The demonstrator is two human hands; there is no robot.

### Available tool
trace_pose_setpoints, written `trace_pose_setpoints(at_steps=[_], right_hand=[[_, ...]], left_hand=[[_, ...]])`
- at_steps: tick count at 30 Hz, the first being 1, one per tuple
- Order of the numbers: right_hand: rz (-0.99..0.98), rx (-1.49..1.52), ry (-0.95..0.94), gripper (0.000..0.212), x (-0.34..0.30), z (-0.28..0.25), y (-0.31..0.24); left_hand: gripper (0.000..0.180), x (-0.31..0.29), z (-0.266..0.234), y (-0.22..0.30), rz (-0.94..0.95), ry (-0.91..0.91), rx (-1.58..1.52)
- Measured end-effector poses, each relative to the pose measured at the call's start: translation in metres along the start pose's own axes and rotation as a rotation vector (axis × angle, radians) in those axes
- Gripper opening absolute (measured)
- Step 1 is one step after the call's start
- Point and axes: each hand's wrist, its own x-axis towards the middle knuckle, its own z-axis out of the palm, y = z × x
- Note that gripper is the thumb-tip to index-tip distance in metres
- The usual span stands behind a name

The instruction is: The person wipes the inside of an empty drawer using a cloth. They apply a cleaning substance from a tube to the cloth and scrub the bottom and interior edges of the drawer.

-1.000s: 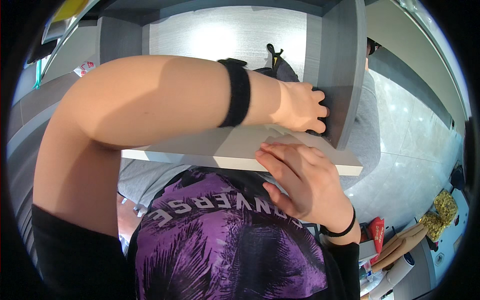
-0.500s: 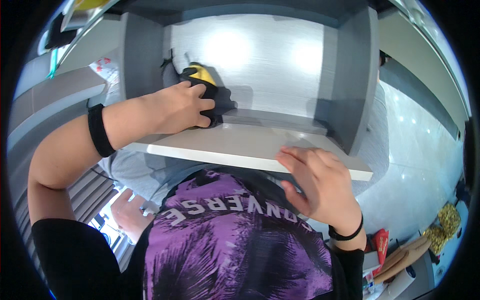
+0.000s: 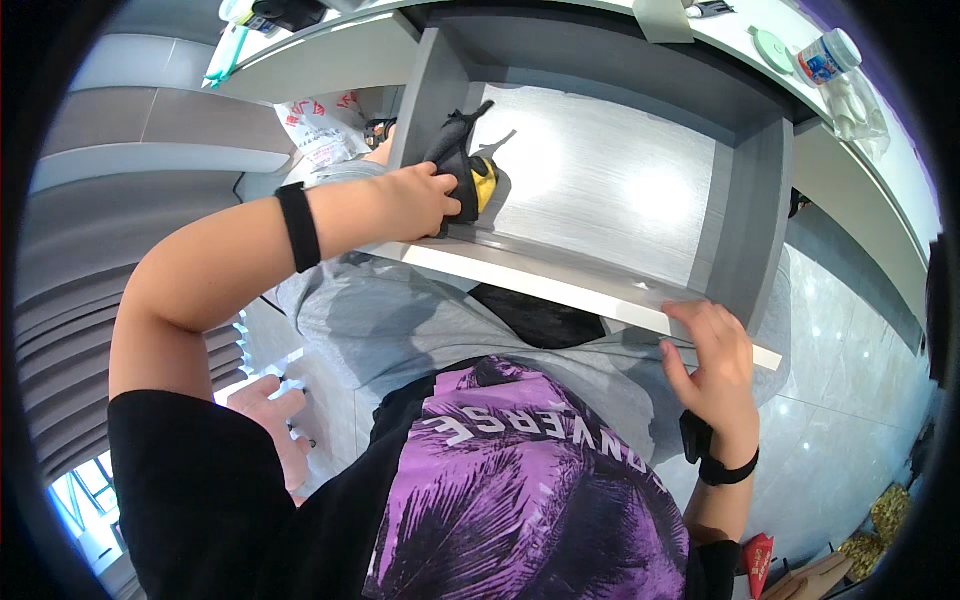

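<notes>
An open grey drawer with a pale floor and a light front panel stretches over my lap. My left hand reaches into its near left corner. Its fingers are closed round a soft black-and-yellow fabric item that leans against the left wall; a black strap-like end sticks up from it. The palm hides part of the item, and its kind is unclear. My right hand rests its fingertips on the top edge of the front panel near the right end, thumb apart, holding nothing.
On the far right worktop stand a white-lidded bottle, a green lid and a clear bag. A printed plastic bag is left of the drawer. At lower left shows a bare hand or foot, cannot tell which.
The view has shifted, so the drawer sits further right. The black-and-yellow item now stands more upright, its strap raised. My right hand's fingers have come down onto the front edge.
</notes>
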Motion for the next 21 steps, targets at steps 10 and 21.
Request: trace_pose_setpoints(at_steps=[10, 21], right_hand=[[0.063, 0.052, -0.003, 0.024, 0.004, 0.002, 0.011], [0.109, 0.034, -0.027, 0.021, 0.010, 0.001, 0.016]], left_hand=[[0.014, -0.076, -0.022, 0.008, -0.067, 0.382, -0.354], [0.034, 0.012, -0.055, 0.070, 0.013, 0.795, -0.595]])
